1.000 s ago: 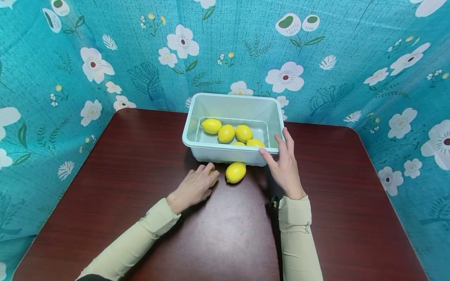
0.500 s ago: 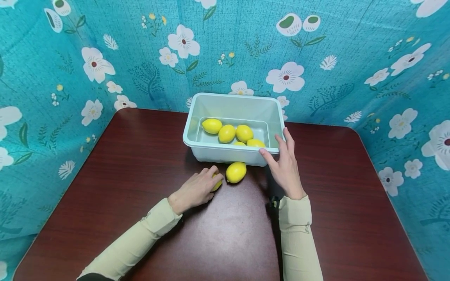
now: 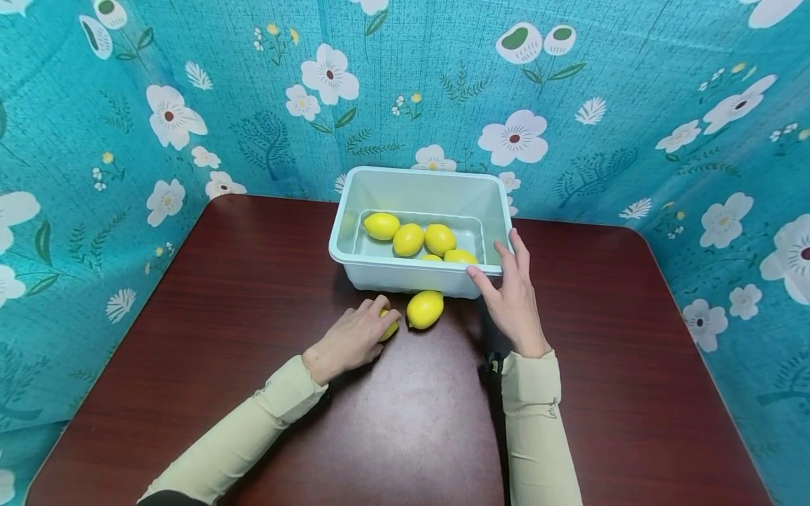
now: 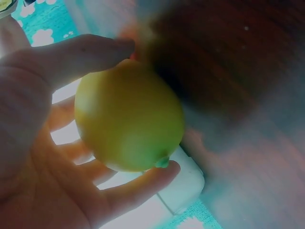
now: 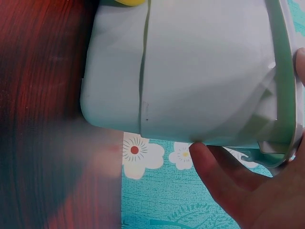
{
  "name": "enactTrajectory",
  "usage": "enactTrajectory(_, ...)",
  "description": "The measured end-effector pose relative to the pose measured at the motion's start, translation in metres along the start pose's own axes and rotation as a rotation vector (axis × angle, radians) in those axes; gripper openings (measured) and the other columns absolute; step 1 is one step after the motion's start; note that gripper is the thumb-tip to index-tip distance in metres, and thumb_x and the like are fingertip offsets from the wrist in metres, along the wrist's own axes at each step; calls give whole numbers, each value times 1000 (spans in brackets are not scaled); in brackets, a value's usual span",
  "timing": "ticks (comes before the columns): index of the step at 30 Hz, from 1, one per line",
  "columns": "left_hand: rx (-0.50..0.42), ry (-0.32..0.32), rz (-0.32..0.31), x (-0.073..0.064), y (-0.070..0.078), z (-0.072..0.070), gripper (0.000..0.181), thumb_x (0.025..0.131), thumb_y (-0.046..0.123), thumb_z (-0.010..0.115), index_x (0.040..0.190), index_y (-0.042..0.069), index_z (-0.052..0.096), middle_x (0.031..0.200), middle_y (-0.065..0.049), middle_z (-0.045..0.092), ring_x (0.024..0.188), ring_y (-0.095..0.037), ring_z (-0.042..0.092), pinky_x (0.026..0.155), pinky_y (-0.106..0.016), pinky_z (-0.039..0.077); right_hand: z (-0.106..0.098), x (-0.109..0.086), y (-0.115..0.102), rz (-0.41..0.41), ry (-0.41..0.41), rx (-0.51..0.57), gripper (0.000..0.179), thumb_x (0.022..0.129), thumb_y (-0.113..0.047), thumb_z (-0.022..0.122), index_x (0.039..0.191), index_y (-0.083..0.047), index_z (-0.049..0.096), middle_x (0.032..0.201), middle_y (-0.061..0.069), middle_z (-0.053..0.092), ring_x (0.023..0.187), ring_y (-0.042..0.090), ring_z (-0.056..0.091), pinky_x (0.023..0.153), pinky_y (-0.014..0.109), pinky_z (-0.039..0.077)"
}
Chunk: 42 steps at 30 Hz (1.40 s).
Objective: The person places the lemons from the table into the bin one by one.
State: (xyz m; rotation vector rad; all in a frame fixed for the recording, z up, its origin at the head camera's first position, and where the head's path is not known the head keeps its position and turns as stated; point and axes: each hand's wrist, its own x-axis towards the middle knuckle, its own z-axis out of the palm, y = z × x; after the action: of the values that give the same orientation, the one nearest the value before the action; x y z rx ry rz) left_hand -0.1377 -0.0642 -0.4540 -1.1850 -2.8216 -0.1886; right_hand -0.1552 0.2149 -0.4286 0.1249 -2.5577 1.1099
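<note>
My left hand holds a yellow lemon low over the table, just in front of a pale blue-green plastic bin. In the left wrist view, thumb and fingers curve round that lemon, its stem end facing the camera. Immediately to its right, a second lemon lies against the foot of the bin's front wall. My right hand grips the bin's front right corner, thumb at the front rim and fingers along the right side. Several lemons lie inside on the bin's floor, some partly hidden by the front wall.
The dark red-brown wooden table has rounded far corners. A turquoise flowered cloth hangs behind it and along both sides, close behind the bin. Its flowers also show past the bin's side in the right wrist view.
My left hand has shifted slightly to the right with its lemon, nearer the loose one, and more of the held lemon shows. My right hand and the bin stay in place.
</note>
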Motion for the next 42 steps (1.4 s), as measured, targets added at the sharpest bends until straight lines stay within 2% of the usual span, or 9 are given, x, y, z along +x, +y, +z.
enactTrajectory(10,12,-3,-20,-2,0,3,54,73,7,78,121,15,55,106,-7,51,90,-25,55,55,-31,47,0,-1,1,7,-3,-6,74,91,-46,62,146,-3,38,163,2,11,142,31,31,106,57,38)
enactTrajectory(22,33,13,-25,-2,0,3,50,74,6,74,119,15,54,103,-6,50,85,-25,55,52,-29,42,0,-1,1,3,-4,-6,73,91,-46,62,145,-2,39,163,2,10,142,31,31,106,57,38)
enactTrajectory(42,63,47,-13,-2,-1,4,51,72,9,77,116,15,53,98,-4,49,82,-24,52,53,-26,35,0,-2,0,-16,12,-8,73,91,-45,64,145,-2,40,163,3,11,142,31,31,105,56,40)
